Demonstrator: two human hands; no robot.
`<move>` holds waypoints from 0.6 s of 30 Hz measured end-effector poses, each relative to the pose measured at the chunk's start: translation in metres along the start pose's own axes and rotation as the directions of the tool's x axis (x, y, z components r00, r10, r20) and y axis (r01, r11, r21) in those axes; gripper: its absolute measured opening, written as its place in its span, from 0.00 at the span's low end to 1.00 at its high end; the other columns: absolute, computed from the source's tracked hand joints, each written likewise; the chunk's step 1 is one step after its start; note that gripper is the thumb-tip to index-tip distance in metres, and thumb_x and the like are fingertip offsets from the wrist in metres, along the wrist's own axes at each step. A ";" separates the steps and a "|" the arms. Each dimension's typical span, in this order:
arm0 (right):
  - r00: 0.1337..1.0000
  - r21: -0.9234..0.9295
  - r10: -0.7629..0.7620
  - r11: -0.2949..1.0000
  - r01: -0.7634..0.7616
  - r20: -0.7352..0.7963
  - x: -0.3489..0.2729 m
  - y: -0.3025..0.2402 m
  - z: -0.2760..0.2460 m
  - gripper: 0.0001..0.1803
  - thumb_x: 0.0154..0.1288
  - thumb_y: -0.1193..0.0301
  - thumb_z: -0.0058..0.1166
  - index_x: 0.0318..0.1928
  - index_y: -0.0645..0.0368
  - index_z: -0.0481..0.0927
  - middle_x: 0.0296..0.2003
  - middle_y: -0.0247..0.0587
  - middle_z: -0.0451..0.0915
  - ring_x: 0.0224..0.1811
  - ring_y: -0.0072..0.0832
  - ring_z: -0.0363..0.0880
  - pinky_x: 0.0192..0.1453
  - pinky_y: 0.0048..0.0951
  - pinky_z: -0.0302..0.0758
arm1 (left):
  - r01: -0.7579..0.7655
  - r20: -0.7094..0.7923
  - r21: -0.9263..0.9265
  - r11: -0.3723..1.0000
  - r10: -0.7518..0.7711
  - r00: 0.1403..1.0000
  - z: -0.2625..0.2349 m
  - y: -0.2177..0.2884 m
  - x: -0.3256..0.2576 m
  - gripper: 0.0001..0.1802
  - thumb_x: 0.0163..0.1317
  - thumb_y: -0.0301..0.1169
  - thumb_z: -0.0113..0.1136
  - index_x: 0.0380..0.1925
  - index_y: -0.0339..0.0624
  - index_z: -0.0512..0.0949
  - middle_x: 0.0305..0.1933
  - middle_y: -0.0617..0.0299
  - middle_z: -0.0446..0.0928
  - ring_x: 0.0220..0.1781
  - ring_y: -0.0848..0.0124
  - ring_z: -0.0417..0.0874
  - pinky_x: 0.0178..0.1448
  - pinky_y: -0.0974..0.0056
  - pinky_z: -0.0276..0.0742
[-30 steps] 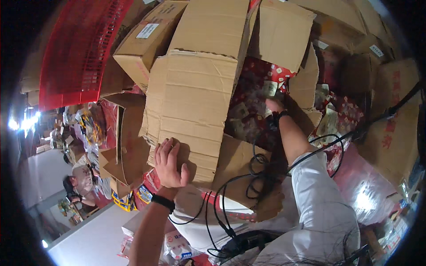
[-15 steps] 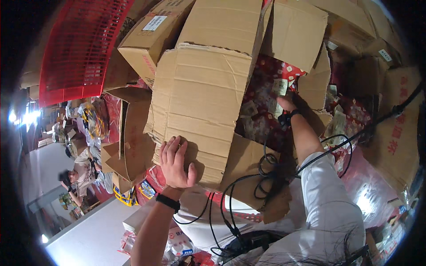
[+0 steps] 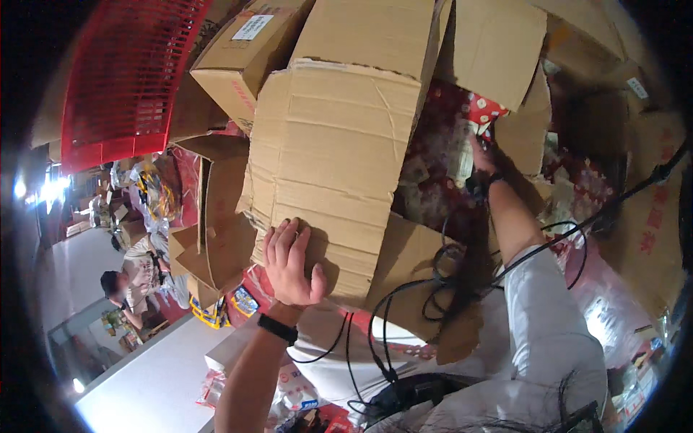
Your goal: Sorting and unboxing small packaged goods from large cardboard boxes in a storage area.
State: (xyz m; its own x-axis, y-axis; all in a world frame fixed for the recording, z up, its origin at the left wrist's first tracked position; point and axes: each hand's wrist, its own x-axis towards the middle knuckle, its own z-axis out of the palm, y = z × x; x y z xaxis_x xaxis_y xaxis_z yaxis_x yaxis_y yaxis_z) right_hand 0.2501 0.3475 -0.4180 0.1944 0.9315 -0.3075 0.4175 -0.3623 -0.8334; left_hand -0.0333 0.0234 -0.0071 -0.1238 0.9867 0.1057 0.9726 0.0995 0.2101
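Cardboard flap (image 3: 328, 159) under left hand (image 3: 291, 263); right hand (image 3: 482, 160) inside box.

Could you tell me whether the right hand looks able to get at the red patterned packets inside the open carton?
Probably yes: the right hand is already down among the red patterned packets, while the left hand presses on the big cardboard flap beside the opening.

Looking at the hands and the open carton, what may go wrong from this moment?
1. The left hand presses on the folded cardboard flaps; if it slips, they may swing over the opening.
2. Black cables hang beside the right forearm and could snag it.
3. The right hand reaches deep among red patterned packets, partly hidden, so its grip seems uncertain.
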 end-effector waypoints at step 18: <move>0.775 -0.105 -0.327 0.888 0.447 0.540 0.014 0.084 -0.006 0.25 0.79 0.63 0.37 0.70 0.60 0.65 0.64 0.44 0.71 0.60 0.34 0.72 0.68 0.33 0.67 | -0.017 0.049 0.078 0.997 0.013 0.999 0.001 0.002 0.002 0.34 0.58 0.45 0.50 0.60 0.34 0.72 0.66 0.39 0.69 0.69 0.42 0.67 0.74 0.36 0.55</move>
State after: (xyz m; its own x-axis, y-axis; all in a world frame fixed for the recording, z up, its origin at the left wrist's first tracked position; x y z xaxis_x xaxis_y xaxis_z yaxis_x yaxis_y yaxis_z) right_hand 0.2936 0.3303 -0.4894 -0.4652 0.8589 -0.2143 0.5507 0.0912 -0.8297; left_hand -0.0315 0.0260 -0.0070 -0.1010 0.9930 0.0610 0.9869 0.0923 0.1321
